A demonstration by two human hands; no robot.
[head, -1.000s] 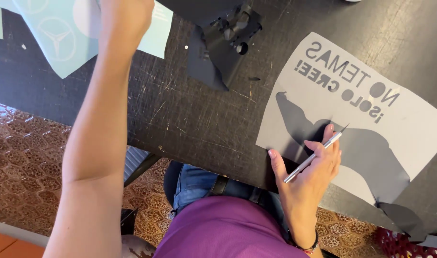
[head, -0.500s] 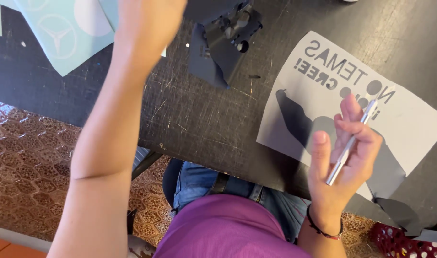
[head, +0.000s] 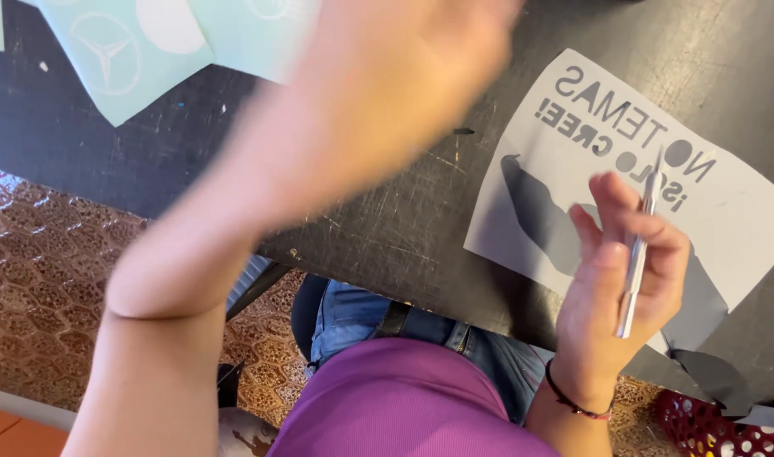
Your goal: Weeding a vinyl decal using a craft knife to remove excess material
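My right hand is shut on a thin silver craft tool, held nearly upright just above the near edge of a white vinyl sheet. The sheet lies on the black scratched table and carries dark lettering and a dark grey silhouette. My left hand is a blur high over the middle of the table, close to the camera. Its forearm crosses the view, and its fingers are too smeared to read. I see nothing in it.
Mint-green sheets with pale round shapes lie at the table's far left. Dark vinyl scraps sit by the near edge at right, above a red perforated basket. Brown patterned floor shows at the left, and my lap is below.
My right hand lifted off the sheet and turned the tool upright. My left arm swung right and toward the camera, now hiding the dark object at the table's top middle.
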